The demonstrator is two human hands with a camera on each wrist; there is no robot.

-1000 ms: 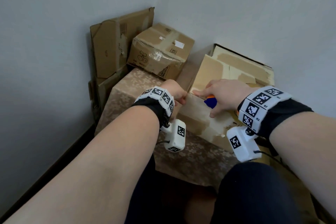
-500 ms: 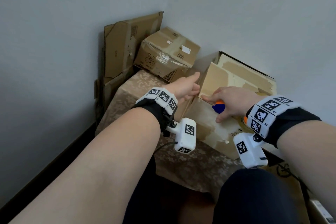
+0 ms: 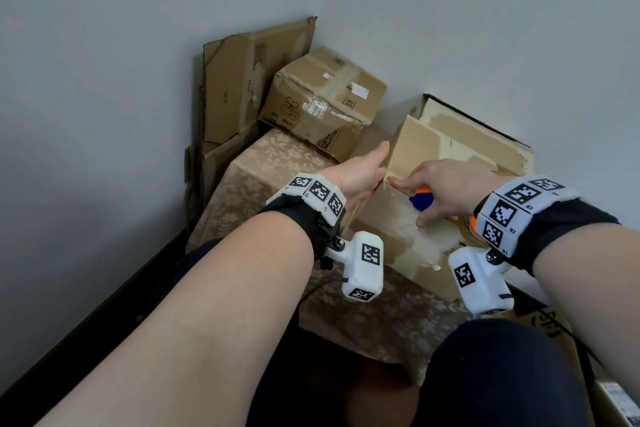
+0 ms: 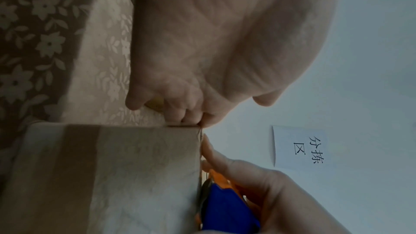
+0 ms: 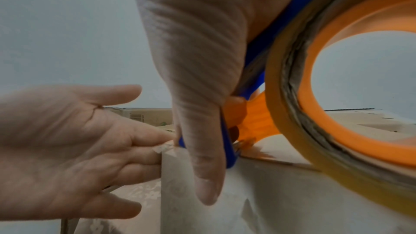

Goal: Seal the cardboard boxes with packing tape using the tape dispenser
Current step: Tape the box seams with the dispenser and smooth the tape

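A worn cardboard box (image 3: 398,236) sits on a floral-covered surface, its top flaps (image 3: 426,149) partly raised. My right hand (image 3: 446,184) grips a blue and orange tape dispenser (image 3: 420,199) at the box's top front edge, near its left corner, with the index finger stretched along that edge. The tan tape roll (image 5: 283,113) fills the right wrist view beside the right hand (image 5: 202,95). My left hand (image 3: 360,173) lies against the box's left side at that corner, fingers straight. Its fingertips (image 5: 157,138) touch a bit of tape at the corner. The left wrist view shows the box (image 4: 112,175) and the dispenser (image 4: 227,207).
A smaller taped box (image 3: 322,104) stands behind on the floral cover (image 3: 263,180). Flattened cardboard (image 3: 242,80) leans in the wall corner. Another box (image 3: 554,329) lies at the lower right beside my knee (image 3: 502,374). A paper sign (image 4: 297,149) hangs on the wall.
My left hand has uncurled from a loose fist at the box corner, and its thumb now reaches forward along the flap. The right hand with the dispenser has stayed at the edge.
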